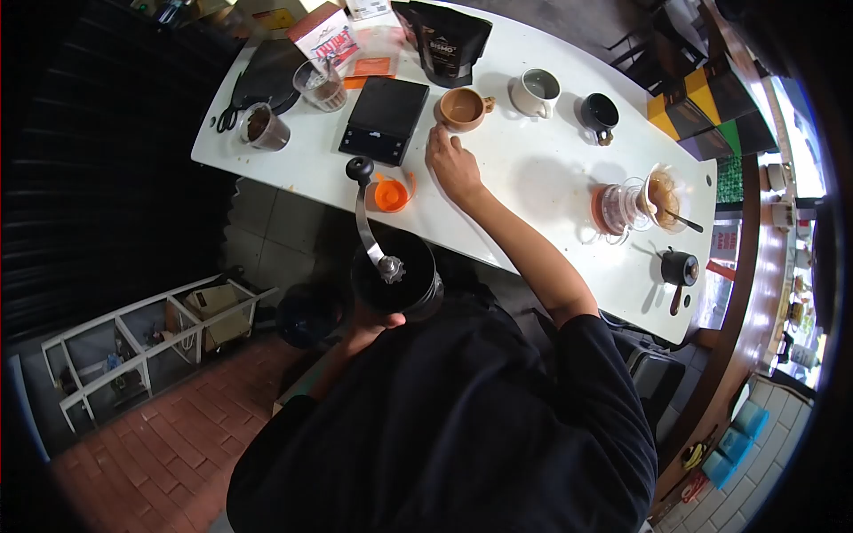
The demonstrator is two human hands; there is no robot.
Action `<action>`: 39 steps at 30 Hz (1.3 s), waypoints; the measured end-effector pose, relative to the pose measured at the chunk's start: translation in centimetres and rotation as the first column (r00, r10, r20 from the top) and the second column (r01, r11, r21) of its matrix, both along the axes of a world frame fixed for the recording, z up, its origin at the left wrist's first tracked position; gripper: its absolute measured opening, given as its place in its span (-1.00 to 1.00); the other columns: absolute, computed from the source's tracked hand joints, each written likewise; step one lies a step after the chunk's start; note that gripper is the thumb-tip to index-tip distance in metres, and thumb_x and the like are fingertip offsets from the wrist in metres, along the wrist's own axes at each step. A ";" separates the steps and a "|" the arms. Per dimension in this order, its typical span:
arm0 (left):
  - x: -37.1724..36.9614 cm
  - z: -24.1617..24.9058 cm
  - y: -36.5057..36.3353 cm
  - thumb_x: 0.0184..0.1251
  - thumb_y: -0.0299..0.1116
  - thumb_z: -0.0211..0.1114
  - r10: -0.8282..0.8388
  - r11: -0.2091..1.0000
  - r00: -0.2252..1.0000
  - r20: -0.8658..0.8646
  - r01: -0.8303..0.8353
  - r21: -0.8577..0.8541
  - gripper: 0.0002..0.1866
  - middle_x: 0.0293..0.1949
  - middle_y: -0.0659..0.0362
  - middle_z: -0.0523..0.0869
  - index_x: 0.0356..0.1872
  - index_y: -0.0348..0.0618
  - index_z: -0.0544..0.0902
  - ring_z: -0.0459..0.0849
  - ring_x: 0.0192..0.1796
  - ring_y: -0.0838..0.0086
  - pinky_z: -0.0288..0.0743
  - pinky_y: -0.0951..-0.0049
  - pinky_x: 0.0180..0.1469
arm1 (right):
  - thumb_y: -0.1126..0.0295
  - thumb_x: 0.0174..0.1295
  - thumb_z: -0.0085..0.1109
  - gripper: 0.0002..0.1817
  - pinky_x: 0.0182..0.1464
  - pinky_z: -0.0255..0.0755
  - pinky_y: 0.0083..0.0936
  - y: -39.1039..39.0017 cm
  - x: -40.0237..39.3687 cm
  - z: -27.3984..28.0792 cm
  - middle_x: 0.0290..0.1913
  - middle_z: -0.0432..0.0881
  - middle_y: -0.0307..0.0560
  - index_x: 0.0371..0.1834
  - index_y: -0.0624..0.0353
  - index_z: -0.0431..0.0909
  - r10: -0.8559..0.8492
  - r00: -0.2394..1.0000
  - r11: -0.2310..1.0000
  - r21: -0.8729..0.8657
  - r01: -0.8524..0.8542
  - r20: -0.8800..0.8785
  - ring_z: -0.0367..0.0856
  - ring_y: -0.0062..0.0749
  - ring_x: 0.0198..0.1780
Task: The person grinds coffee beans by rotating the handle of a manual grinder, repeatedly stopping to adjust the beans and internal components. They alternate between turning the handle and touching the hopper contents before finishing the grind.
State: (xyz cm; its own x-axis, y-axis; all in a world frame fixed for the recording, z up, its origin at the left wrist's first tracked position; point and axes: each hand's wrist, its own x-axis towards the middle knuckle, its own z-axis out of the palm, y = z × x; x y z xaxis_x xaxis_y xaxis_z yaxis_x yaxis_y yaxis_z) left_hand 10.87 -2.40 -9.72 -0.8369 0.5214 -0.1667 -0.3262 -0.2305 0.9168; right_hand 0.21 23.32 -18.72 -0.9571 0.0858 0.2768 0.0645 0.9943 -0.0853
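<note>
My left hand is wrapped round the lower side of a hand coffee grinder, holding it off the table's front edge. The grinder has a dark, open-topped body and a metal crank with a black knob. My right hand is over the white table, its fingers drawn together and pointing down just in front of a brown cup. Whether the fingertips touch the cup or pinch something small cannot be made out. An orange cup-like piece sits near the table edge, between the crank and my right hand.
A black scale lies left of the brown cup. Glasses of brown grounds stand farther left. A black pouch, pale mug and dark cup are behind. A glass server with dripper and small pot stand right.
</note>
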 end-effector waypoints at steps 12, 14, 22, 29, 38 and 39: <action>8.6 0.8 -3.8 -0.45 0.23 0.80 0.077 0.996 0.997 -0.021 -0.078 -0.033 0.41 0.28 0.12 0.47 0.47 -0.24 0.20 0.48 0.31 0.38 0.44 0.25 0.33 | 0.49 0.19 0.12 -0.84 -0.04 0.65 -0.26 0.7 4.2 1.0 -0.10 0.56 0.09 -0.19 0.26 0.60 0.120 0.991 0.986 -0.109 -0.127 -0.065 0.59 -0.05 -0.02; 8.4 -1.1 -4.6 -0.43 0.26 0.78 0.030 0.997 0.988 -0.153 -0.041 -0.068 0.41 0.28 0.11 0.47 0.48 -0.25 0.19 0.49 0.30 0.38 0.44 0.26 0.31 | 0.57 0.23 0.12 -0.86 -0.06 0.63 -0.22 0.5 5.2 1.2 -0.13 0.60 0.11 -0.18 0.27 0.61 0.118 0.987 0.974 -0.180 -0.136 -0.109 0.65 -0.04 -0.07; 6.2 -2.6 -3.9 -0.36 0.29 0.74 0.165 0.986 0.937 -0.307 -0.169 0.014 0.08 0.00 0.13 0.67 0.14 -0.30 0.52 0.68 0.03 0.42 0.58 0.31 0.10 | 0.67 0.23 0.22 -0.88 -0.02 0.59 -0.44 -5.5 14.9 20.5 -0.20 0.70 0.02 -0.20 0.32 0.64 0.184 0.955 0.494 -0.818 -0.295 -0.234 0.73 -0.21 -0.14; -0.7 2.3 -4.3 -0.37 0.24 0.76 -0.141 0.990 0.926 -0.352 0.136 -0.038 -0.05 -0.15 0.17 0.76 0.01 -0.26 0.63 0.76 -0.15 0.48 0.67 0.41 -0.05 | 0.66 0.17 0.28 -0.79 -0.07 0.56 -0.33 -10.7 17.4 25.2 -0.19 0.62 -0.06 -0.13 0.22 0.67 0.309 0.904 0.553 -0.718 -0.422 -0.294 0.68 -0.16 -0.13; -6.6 5.0 -3.4 -0.44 0.43 0.68 -0.218 0.952 0.737 -0.640 0.305 0.027 0.08 -0.18 0.15 0.75 0.00 -0.32 0.62 0.77 -0.17 0.44 0.67 0.37 -0.04 | 0.53 0.25 0.27 -0.79 -0.01 0.50 -0.40 -9.5 13.6 27.1 -0.15 0.66 -0.07 -0.05 0.23 0.66 0.187 0.897 0.554 -0.711 -0.434 -0.401 0.65 -0.24 -0.07; -6.7 5.1 -3.3 -0.44 0.43 0.68 -0.232 0.946 0.732 -0.641 0.324 0.029 0.08 -0.18 0.15 0.75 0.00 -0.32 0.62 0.77 -0.17 0.44 0.67 0.37 -0.04 | 0.46 0.28 0.28 -0.77 0.01 0.49 -0.41 -8.7 12.1 26.9 -0.11 0.66 -0.07 -0.02 0.22 0.65 0.111 0.898 0.530 -0.739 -0.417 -0.426 0.64 -0.27 -0.03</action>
State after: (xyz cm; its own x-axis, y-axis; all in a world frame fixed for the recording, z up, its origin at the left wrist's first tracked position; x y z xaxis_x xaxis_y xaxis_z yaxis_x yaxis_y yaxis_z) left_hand 4.14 -5.70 -4.60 -0.5433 0.7250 0.4234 0.2359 -0.3522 0.9057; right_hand 12.30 14.59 8.15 -0.8551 0.1715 0.4893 -0.3686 0.4625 -0.8064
